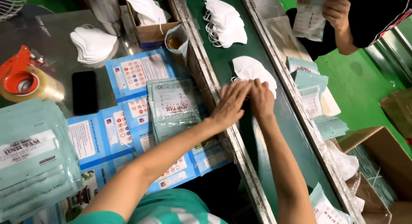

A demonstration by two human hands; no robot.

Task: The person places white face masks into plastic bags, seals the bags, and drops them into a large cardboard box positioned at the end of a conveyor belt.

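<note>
Pressing one white mask [253, 70], two hands [246, 102]; one mask stack [225, 22] beyond.

Quick count from where I'm standing: three heaps of white folded fabric face masks, at 10 o'clock on the table [92, 45], at 12 on the green belt [225, 22], and dead center [253, 69]. One roll of clear packing tape in an orange dispenser [25, 82] at 9. One black slab phone [84, 92]. Two brown cardboard boxes: 12 o'clock [150, 33], 4 o'clock [377, 155].
</note>
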